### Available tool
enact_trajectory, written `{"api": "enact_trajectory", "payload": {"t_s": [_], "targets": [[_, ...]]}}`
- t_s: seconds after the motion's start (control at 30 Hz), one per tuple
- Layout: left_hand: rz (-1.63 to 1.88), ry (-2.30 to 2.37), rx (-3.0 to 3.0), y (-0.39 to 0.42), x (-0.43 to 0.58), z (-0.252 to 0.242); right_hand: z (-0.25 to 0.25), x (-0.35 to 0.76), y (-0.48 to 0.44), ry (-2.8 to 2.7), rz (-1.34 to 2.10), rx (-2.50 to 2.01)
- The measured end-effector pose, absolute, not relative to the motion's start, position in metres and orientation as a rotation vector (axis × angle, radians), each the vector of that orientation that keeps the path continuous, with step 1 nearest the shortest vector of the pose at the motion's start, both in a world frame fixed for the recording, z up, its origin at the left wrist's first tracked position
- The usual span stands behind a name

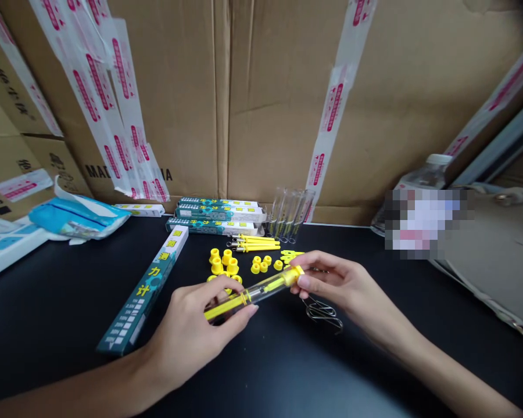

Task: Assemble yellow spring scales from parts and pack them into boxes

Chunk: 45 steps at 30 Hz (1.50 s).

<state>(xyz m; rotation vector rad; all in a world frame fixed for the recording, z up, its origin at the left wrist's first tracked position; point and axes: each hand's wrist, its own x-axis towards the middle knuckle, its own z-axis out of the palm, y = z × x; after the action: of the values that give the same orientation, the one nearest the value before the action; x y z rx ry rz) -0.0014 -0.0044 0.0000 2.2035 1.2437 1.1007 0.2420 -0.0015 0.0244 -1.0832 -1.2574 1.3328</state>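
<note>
A clear tubular spring scale (261,288) with yellow parts inside lies slanted across both hands, above the table. My left hand (200,325) is wrapped round its lower left part. At its upper right end, my right hand (331,278) pinches the yellow end cap (297,274) between thumb and fingers. Metal wire hooks (322,312) lie on the table just below my right hand. Behind the tube are larger yellow caps (218,265), small yellow caps (261,264), flat yellow pieces (290,254) and yellow rods with springs (257,243), partly hidden by my hands.
Several clear tubes (290,215) stand upright at the back, beside stacked spring scale boxes (218,215). Another box (146,290) lies left of my left hand. A blue packet (78,212) is far left; a bottle (418,180) and beige bag (492,249) are right. Cardboard boxes (270,116) wall the back.
</note>
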Motion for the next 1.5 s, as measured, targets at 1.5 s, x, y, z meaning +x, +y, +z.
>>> {"api": "enact_trajectory", "payload": {"t_s": [1.5], "targets": [[1.021, 1.078, 1.736, -0.008, 0.000, 0.018, 0.019, 0.242, -0.011, -1.430, 0.983, -1.133]]}}
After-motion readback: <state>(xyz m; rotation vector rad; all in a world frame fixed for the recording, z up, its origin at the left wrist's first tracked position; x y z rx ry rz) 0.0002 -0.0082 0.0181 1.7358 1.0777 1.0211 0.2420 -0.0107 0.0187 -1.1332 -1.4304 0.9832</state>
